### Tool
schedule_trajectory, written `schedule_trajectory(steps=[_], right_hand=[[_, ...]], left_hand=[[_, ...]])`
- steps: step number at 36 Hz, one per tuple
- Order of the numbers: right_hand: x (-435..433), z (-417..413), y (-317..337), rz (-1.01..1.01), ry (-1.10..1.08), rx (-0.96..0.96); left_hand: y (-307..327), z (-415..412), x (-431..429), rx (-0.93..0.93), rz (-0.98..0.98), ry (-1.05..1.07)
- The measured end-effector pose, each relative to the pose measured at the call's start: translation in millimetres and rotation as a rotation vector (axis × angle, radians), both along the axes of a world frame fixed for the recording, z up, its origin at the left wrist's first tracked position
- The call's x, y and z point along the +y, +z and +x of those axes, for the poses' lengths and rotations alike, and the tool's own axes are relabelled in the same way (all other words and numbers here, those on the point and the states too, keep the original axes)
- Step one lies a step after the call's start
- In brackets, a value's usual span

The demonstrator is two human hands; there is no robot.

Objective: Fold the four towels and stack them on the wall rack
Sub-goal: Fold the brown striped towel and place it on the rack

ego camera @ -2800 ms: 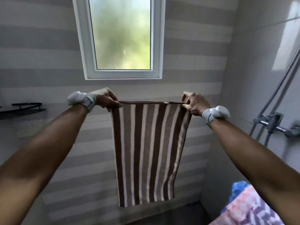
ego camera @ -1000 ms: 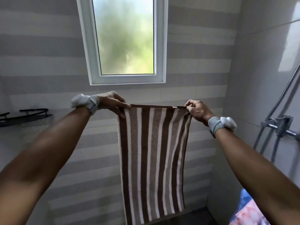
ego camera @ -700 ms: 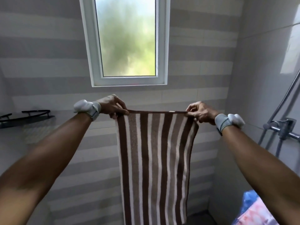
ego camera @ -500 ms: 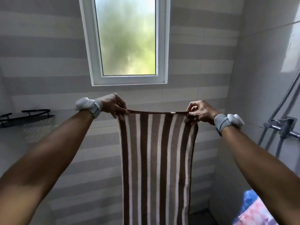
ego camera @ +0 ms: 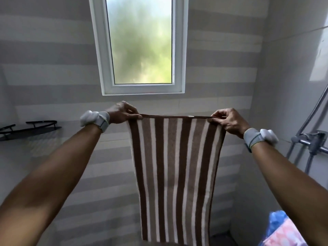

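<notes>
A brown-and-white striped towel (ego camera: 175, 174) hangs straight down in front of me, stretched out by its top edge. My left hand (ego camera: 122, 112) pinches the top left corner. My right hand (ego camera: 229, 121) pinches the top right corner. Both arms are held out at chest height below the window. The towel's bottom end runs out of view. The black wall rack (ego camera: 26, 129) is fixed to the wall at far left, with nothing visible on it.
A frosted window (ego camera: 142, 41) sits in the striped tile wall ahead. A chrome shower mixer and hose (ego camera: 312, 141) stick out of the right wall. A pink patterned towel (ego camera: 284, 235) and a blue one (ego camera: 276, 221) lie at the bottom right corner.
Both hands have kept hold of the towel's top corners. The towel hangs longer than at first, its bottom edge now out of view.
</notes>
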State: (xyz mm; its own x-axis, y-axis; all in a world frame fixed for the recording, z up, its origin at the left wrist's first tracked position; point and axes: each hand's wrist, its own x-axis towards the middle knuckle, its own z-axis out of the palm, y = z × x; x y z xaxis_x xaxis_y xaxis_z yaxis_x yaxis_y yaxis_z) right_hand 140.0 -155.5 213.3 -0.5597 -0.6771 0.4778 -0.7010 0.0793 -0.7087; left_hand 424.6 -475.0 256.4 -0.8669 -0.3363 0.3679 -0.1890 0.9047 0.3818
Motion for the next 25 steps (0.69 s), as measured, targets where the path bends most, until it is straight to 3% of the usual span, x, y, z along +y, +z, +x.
schedule_trajectory(steps=[2, 5, 9, 14, 18, 22, 23, 25], right_hand=[[-0.7, 0.6, -2.8, -0.027, -0.013, -0.006], [1.7, 0.6, -3.7, 0.1, 0.011, 0.021], [2.2, -15.1, 0.5, 0.007, -0.106, 0.108], [0.8, -13.8, -9.9, 0.079, -0.112, 0.089], [-1.2, -10.9, -13.0, 0.052, -0.142, 0.133], [-2.4, -9.1, -8.1, 0.144, -0.05, 0.084], [-1.4, -7.3, -3.0, 0.089, -0.046, 0.078], [3.4, 0.5, 13.0, -0.195, -0.002, 0.013]], left_hand=[[-6.4, -3.7, -1.2, 0.105, 0.116, -0.021], [-11.3, -6.8, 2.8, 0.111, 0.173, -0.02], [-12.2, -12.7, 8.8, 0.174, 0.205, -0.024], [-3.2, -6.4, 1.7, 0.004, 0.173, -0.013], [-1.5, -1.8, 2.6, 0.048, 0.246, -0.029], [-6.1, 1.9, 0.1, -0.068, 0.168, 0.002], [-4.5, 4.0, 2.2, -0.008, 0.209, -0.031], [6.0, 9.5, 6.4, 0.31, 0.374, -0.157]])
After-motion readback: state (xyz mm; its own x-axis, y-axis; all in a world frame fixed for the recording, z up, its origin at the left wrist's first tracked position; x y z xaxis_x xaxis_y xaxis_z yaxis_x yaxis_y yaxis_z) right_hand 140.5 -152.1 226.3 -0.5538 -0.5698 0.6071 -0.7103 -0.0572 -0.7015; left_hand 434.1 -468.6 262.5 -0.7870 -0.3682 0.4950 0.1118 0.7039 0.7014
